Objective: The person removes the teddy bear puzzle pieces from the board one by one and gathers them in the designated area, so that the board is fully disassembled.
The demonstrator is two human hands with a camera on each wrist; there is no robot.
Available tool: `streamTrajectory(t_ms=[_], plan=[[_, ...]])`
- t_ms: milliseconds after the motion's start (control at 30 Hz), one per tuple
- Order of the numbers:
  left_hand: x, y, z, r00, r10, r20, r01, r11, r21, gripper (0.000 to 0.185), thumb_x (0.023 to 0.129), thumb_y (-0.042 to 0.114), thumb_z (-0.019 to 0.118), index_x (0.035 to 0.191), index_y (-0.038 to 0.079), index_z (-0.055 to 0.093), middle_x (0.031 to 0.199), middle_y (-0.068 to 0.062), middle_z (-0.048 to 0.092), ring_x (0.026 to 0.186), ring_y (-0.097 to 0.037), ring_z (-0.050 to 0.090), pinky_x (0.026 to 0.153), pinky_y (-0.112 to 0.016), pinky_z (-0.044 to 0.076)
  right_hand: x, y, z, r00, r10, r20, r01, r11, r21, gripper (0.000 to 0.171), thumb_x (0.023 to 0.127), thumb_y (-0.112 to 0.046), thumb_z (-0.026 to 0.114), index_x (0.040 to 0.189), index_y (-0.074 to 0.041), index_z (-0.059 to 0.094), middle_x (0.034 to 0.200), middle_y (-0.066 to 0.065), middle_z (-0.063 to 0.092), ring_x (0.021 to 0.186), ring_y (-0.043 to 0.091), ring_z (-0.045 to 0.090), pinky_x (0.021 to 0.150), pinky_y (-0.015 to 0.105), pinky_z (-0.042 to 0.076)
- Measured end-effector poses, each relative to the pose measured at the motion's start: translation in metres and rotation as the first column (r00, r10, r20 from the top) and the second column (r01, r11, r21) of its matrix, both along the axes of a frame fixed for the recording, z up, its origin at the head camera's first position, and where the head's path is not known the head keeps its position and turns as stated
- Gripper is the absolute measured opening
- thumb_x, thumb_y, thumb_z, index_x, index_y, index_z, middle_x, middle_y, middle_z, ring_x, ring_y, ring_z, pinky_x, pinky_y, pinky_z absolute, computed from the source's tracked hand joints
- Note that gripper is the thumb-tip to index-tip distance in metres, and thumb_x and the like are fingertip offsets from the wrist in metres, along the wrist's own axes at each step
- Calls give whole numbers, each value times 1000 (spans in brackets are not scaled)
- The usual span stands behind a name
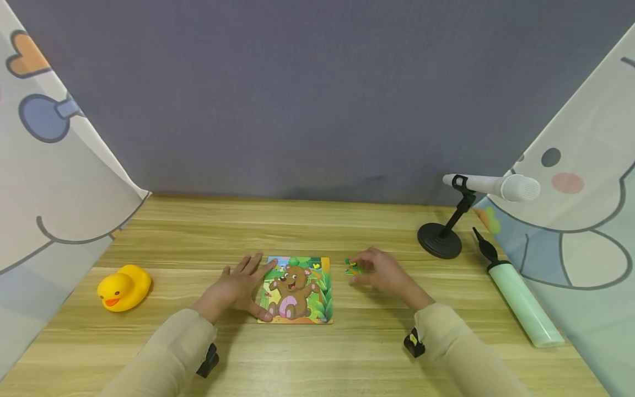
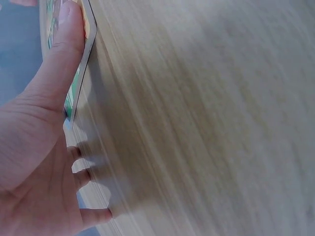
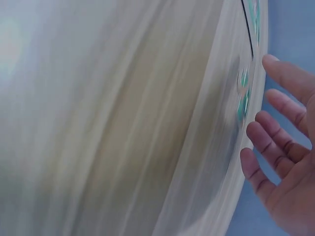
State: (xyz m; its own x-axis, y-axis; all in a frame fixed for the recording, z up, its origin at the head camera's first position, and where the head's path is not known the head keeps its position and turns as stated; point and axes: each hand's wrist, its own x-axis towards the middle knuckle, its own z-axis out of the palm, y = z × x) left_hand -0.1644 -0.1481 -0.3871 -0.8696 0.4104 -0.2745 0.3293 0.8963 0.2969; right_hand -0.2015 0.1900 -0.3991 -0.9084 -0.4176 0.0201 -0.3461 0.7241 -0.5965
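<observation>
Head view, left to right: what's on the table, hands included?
Yellow duck, left hand, bear puzzle, small loose piece, right hand, mic stand, pale green pump.

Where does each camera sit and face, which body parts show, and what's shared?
Head: on the head, faces forward and down at the bear jigsaw; left hand, right hand show.
Left wrist: worn there, faces jigsaw's edge, wooden tabletop; left hand shows.
Right wrist: worn there, faces wooden tabletop; right hand shows.
Shared by head, left wrist: jigsaw, left hand.
</observation>
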Motion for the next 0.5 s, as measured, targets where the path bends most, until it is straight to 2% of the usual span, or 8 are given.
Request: streamTrajectory(t_ms=[300, 400, 500], plan=[[0, 0, 0, 1000, 2, -1, -2, 1000, -8, 119, 52, 64, 72, 146, 18, 15, 149, -21, 3, 133, -44, 7, 95, -70, 11, 13, -26, -1, 1000, 22, 7, -22, 999, -23, 39, 73, -33, 75, 106, -13, 67, 91, 0, 57, 72, 14, 47, 62, 27, 42], [0, 0, 0, 1000, -1, 0, 1, 1000, -6, 119, 52, 64, 72, 146, 18, 15, 149, -21, 3, 133, -44, 7, 95, -70, 11, 18, -36, -1, 1000, 28, 11, -28, 1000, -1, 40, 74, -33, 75, 106, -12, 67, 84, 1, 55, 67, 14, 44, 59, 26, 40], [-1, 0, -1, 1000, -1, 8, 1, 1000, 1, 119, 53, 64, 72, 146, 18, 14, 149, -21, 2, 133, -44, 6, 95, -70, 10, 22, -45, 1, 999, 46, 4, -46, 998, 47, 43, 74, -35, 74, 109, -12, 66, 86, 1, 54, 70, 13, 45, 60, 26, 40]])
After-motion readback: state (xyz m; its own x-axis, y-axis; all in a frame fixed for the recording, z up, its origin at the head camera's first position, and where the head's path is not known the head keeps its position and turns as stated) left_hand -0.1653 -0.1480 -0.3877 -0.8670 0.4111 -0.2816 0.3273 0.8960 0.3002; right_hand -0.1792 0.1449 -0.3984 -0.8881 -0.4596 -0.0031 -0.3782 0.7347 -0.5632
